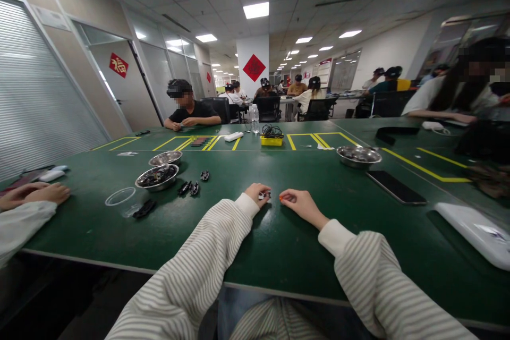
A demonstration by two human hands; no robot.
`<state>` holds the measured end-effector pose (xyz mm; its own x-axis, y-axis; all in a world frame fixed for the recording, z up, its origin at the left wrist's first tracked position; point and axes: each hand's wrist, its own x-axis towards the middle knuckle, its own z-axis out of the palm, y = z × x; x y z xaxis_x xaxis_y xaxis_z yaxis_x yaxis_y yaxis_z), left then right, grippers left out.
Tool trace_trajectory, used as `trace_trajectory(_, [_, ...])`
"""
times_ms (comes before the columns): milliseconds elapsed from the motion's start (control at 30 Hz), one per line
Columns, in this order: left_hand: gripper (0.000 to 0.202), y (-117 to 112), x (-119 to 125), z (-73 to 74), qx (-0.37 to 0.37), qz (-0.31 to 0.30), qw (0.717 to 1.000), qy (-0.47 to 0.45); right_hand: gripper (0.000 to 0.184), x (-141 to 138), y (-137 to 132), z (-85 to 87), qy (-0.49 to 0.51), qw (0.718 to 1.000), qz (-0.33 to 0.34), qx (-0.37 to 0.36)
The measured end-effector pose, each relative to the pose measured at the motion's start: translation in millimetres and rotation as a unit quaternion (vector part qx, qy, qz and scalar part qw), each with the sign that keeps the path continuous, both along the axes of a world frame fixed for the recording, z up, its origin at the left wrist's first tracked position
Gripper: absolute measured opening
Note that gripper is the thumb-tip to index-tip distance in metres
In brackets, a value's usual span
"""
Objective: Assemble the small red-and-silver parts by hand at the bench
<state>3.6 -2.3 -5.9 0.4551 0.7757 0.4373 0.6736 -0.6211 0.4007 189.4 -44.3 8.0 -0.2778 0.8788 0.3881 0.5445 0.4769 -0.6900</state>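
Over the green table (279,255), my left hand (258,193) is closed on a small black-and-silver part (263,196), too small to name. A short gap to its right, my right hand (297,201) pinches a tiny orange piece (281,198) between thumb and fingertips. To the left of my hands lie several small black clip-like parts (194,188). Beyond them stands a metal bowl (156,186) filled with similar dark parts, with a second metal bowl (165,158) just behind it.
A clear plastic cup (120,197) and a black part (144,209) lie left. On the right are another metal bowl (358,156), a phone (396,187) and a white case (474,231). A yellow box with cables (271,141) and a bottle (255,118) stand ahead. A neighbour's hands (37,194) rest at left.
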Motion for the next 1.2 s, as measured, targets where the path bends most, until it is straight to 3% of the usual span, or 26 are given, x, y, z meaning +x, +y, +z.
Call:
trace_trajectory(167, [0.026, -16, 13, -0.6, 0.010, -0.058, 0.996, -0.065, 0.016, -2, -2, 0.5, 0.019, 1.000, 0.008, 0.000])
trace_trajectory(500, [0.021, -20, 15, 4.6, 0.029, -0.075, 0.995, -0.062, 0.020, -3, -6, 4.2, 0.057, 0.998, 0.014, 0.013])
trace_trajectory(900, [0.017, -22, 12, 5.2, 0.069, -0.099, 0.991, -0.062, 0.023, -5, -6, 4.8, 0.149, 0.986, 0.032, -0.074])
trace_trajectory(1200, [0.018, -18, 11, 1.8, 0.095, -0.115, 0.988, -0.050, 0.026, -4, -5, 3.2, 0.165, 0.980, 0.034, -0.105])
